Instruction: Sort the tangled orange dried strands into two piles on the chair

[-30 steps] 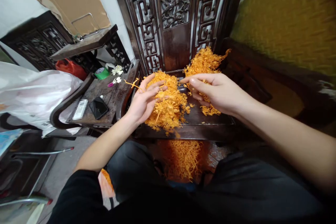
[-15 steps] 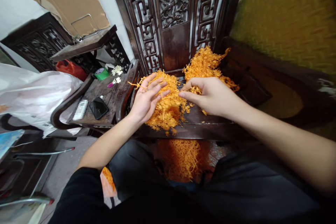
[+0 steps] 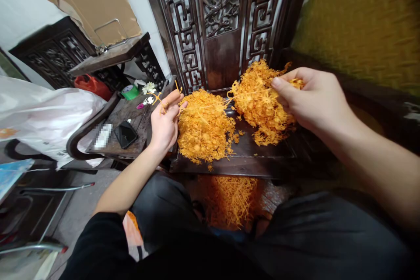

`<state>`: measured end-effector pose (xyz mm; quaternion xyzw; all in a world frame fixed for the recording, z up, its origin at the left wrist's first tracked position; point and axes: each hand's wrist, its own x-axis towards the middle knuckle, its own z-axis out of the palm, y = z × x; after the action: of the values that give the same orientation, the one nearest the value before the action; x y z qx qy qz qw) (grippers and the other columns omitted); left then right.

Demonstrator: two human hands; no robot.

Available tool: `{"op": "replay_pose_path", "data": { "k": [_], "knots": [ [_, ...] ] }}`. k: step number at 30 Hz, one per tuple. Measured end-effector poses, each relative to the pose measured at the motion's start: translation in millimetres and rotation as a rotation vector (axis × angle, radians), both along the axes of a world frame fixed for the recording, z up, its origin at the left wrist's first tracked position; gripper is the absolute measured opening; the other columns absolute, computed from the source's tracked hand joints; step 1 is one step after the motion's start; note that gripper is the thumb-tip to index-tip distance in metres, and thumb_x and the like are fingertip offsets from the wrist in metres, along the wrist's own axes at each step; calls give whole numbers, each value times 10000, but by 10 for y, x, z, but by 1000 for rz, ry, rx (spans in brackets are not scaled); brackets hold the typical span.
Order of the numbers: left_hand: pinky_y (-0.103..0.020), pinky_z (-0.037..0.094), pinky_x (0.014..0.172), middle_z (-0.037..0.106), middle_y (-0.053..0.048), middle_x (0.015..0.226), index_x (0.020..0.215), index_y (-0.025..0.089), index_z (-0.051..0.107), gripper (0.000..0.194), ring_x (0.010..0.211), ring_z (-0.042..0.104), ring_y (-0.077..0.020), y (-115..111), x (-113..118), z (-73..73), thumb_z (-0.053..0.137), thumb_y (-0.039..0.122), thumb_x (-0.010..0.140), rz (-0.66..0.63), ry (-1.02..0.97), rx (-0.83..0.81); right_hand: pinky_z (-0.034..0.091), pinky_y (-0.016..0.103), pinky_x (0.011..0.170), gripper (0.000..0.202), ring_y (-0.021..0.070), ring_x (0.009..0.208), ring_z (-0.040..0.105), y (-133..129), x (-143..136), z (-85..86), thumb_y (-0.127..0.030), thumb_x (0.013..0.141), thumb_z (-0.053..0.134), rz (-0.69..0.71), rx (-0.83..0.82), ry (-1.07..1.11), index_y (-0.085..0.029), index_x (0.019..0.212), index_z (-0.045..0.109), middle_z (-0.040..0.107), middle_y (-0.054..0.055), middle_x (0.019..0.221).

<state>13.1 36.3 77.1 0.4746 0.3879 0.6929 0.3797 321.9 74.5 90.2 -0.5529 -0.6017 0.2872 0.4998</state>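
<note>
A thin orange branching strand (image 3: 208,106), plastic-looking, runs between my two hands above the piles. My left hand (image 3: 164,124) is closed on its left end, with forked tips poking out past the fingers. Out to the right, my right hand (image 3: 316,96) pinches at the strand's other end; the fingertips partly hide what they grip. Below and between the hands lies a left pile (image 3: 206,133) of tangled orange pieces on the dark wooden seat (image 3: 243,162). A second orange pile (image 3: 257,109) sits to its right, close to my right hand.
More orange strands (image 3: 232,199) lie below the seat, between my legs. On the wooden side table to the left are a black phone (image 3: 125,134), green tape (image 3: 130,92) and small flowers (image 3: 148,88). A carved backrest (image 3: 223,59) stands behind the piles.
My hands have moved apart, the right one far to the right and the left one slightly left. The strand now stretches between them, and the right pile is less covered.
</note>
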Motion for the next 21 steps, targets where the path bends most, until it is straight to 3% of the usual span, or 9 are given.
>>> {"op": "replay_pose_path", "data": {
  "k": [4,7,9,11,14,17,21],
  "knots": [
    [-483,484,1145,634,-123,1424,1088,214,788,299,1352,584,-290,-155,-74,92,805,348,821,-230,452,-55,252,287,483,185,90,419,402,-77,-22,110,-339,913,718,-38,14,127,-199,853,613,516,-18,524],
    [-451,546,1056,590,-133,1476,1280,277,734,648,1361,569,-319,-285,-187,245,931,355,668,-695,865,-144,259,282,466,198,91,416,402,-183,-39,214,-336,912,718,32,20,144,-204,807,613,493,-25,519],
    [-415,580,972,589,-145,1464,1412,306,645,880,1315,591,-323,-337,-233,313,972,347,596,-885,1039,-187,244,270,443,226,87,407,388,-246,-44,250,-369,900,736,128,-20,150,-207,795,618,485,-31,518],
    [-405,569,951,610,-152,1406,1473,289,581,919,1238,616,-306,-352,-205,314,951,386,638,-755,1092,-187,223,258,423,283,79,403,371,-295,-60,257,-442,876,766,246,-78,177,-207,802,627,497,-32,531],
    [-433,502,1051,628,-153,1352,1486,232,532,826,1228,607,-283,-332,17,207,853,487,769,-434,867,-98,187,247,399,404,68,395,339,-351,-139,240,-574,815,798,372,-147,194,-206,810,632,497,-40,528],
    [-410,499,1060,663,-159,1334,1419,192,551,757,1207,642,-259,-295,358,94,788,578,812,-461,539,-48,176,243,394,468,67,392,315,-404,-303,218,-649,792,783,463,-146,120,-205,803,636,460,-57,491],
    [-303,553,731,764,-70,881,1064,152,683,498,727,693,-152,-281,619,91,753,591,841,-513,458,-200,262,254,464,408,85,466,361,-403,-513,176,-582,824,777,506,-20,-52,-197,760,657,493,-41,532]
  ]
}}
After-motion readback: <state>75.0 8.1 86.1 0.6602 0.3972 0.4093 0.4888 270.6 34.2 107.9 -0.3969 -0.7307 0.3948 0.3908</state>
